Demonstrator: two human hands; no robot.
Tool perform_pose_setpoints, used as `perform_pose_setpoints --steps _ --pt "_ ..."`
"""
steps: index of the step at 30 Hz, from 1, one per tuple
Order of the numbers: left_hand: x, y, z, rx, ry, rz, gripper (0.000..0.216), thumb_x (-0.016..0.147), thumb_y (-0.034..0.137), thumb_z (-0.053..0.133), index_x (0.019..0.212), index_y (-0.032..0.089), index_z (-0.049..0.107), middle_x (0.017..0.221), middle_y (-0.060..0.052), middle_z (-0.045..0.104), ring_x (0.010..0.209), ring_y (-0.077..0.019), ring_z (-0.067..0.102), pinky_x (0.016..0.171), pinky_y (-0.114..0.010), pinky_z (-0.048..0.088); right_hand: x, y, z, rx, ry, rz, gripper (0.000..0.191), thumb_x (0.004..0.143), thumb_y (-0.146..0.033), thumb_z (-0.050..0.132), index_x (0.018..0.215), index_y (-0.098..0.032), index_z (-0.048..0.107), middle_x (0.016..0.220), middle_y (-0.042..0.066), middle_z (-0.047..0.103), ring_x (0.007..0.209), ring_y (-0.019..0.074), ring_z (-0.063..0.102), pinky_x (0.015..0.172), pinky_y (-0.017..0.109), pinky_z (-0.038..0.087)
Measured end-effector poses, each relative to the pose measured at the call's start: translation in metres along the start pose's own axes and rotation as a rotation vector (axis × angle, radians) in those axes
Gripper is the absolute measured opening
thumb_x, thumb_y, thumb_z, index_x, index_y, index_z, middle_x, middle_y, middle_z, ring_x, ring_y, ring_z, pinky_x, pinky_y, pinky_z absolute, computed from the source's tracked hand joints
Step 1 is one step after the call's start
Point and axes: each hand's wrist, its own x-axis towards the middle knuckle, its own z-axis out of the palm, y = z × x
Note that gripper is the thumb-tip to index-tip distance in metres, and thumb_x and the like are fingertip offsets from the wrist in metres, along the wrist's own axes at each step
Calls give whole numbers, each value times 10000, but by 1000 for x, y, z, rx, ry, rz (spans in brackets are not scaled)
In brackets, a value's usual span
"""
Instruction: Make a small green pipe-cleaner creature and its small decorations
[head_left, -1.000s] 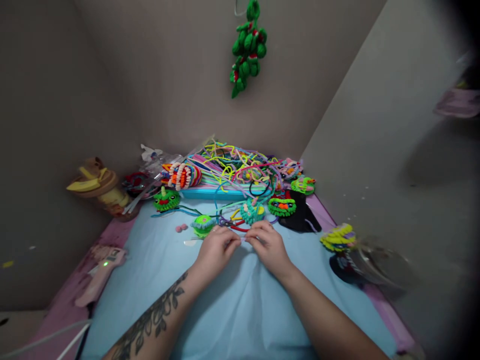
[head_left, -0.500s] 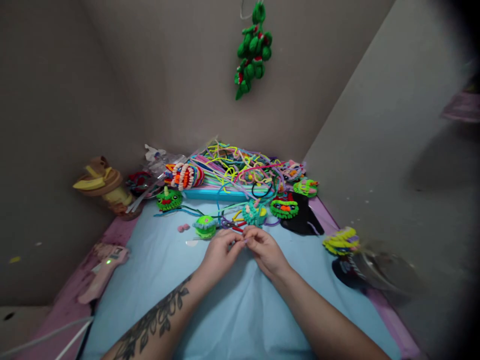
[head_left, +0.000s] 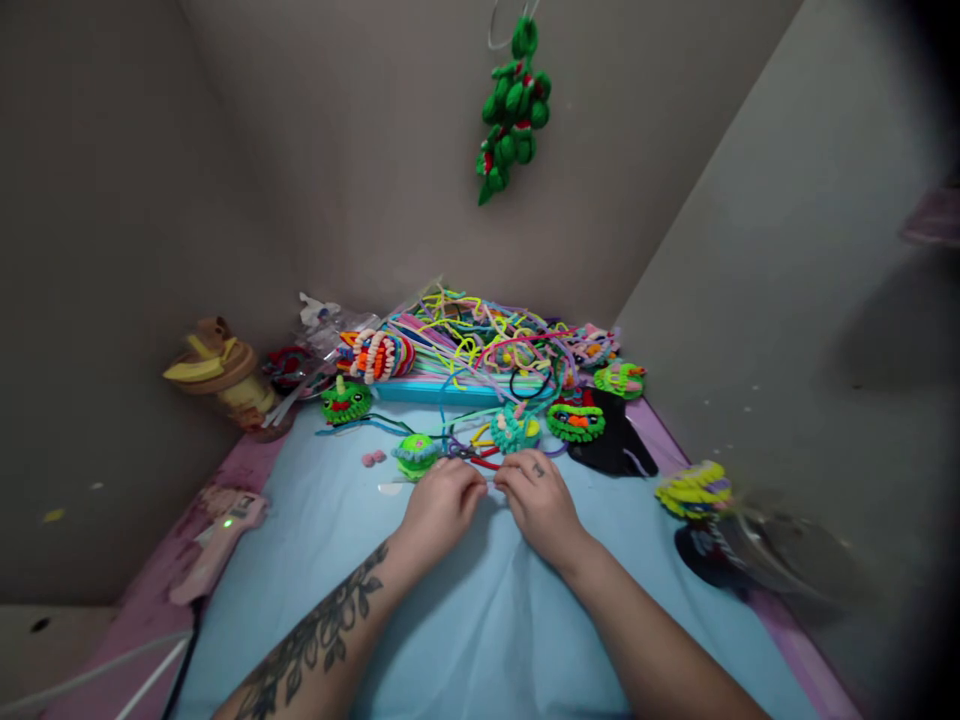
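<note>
Low over the blue cloth, my left hand (head_left: pixel 448 503) and my right hand (head_left: pixel 538 498) are side by side, fingertips pinched and slightly apart. Between them shows a small pale lilac piece (head_left: pixel 491 486), which looks like a bit of pipe cleaner; most of it is hidden by the fingers. Just beyond the fingers lie pliers with red handles (head_left: pixel 484 463), partly covered. A green fuzzy pipe-cleaner figure (head_left: pixel 417 455) sits by my left hand. Behind my right hand is a teal one (head_left: pixel 514 428), and a green one with an orange mouth (head_left: pixel 575 422) stands farther right.
A blue tray (head_left: pixel 457 393) heaped with pipe cleaners (head_left: pixel 480 340) spans the back. Pink glue gun (head_left: pixel 221 545) lies at left, near a lidded cup (head_left: pixel 244 395). A yellow figure (head_left: pixel 694 490) rests on a dark-based clear container (head_left: pixel 780 550) at right. Two pink balls (head_left: pixel 373 458) lie left.
My fingertips have drawn slightly apart, and my right hand has turned so its back faces up more. The whole view has shifted a little.
</note>
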Motion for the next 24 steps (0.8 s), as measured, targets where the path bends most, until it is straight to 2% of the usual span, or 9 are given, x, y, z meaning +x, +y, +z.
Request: perform_pose_setpoints --steps 3,7,11,13,17,21,24 --pt "3 -3 2 -284 -16 -97 159 829 238 532 723 163 624 750 -41 652 744 -181 566 701 -282 414 0 -2 -1 208 74 123 168 856 -108 487 796 -200 614 849 60 580 843 208 507 762 354 423" --pt "5 -1 10 -620 -49 -205 198 789 309 564 710 137 619 676 -26 626 628 -142 529 606 -244 398 0 -10 5 605 141 378 117 848 -201 541 740 -206 588 834 35 534 799 179 514 733 310 416" --pt "5 2 18 -772 -56 -239 254 752 368 602 675 126 602 615 -1 572 571 -111 468 555 -221 356 1 -18 17 1163 187 600 229 791 -372 621 662 -208 527 738 3 491 716 162 490 681 291 420" --pt "5 2 21 -794 -40 -257 269 733 384 621 659 126 599 599 6 560 564 -106 457 553 -219 351 3 -19 20 1328 173 673 278 748 -422 661 647 -205 521 719 -4 493 699 157 484 669 286 420" --pt "6 -1 19 -798 4 -279 307 727 422 635 715 115 640 656 -18 603 605 -121 489 587 -232 377 5 -13 20 1247 202 714 242 699 -396 721 667 -197 588 719 -1 529 721 155 496 706 284 418" --pt "6 -1 17 -772 -52 -260 370 751 452 620 875 109 685 724 -38 646 638 -140 523 613 -247 393 3 -4 19 1201 175 700 187 714 -366 706 695 -198 627 779 19 580 788 177 542 756 311 438" --pt "6 -1 15 -749 -72 -237 354 777 447 591 813 108 686 711 -43 651 645 -148 532 615 -252 399 1 1 16 1052 139 610 118 765 -318 660 732 -206 645 838 29 593 841 186 564 778 321 448"
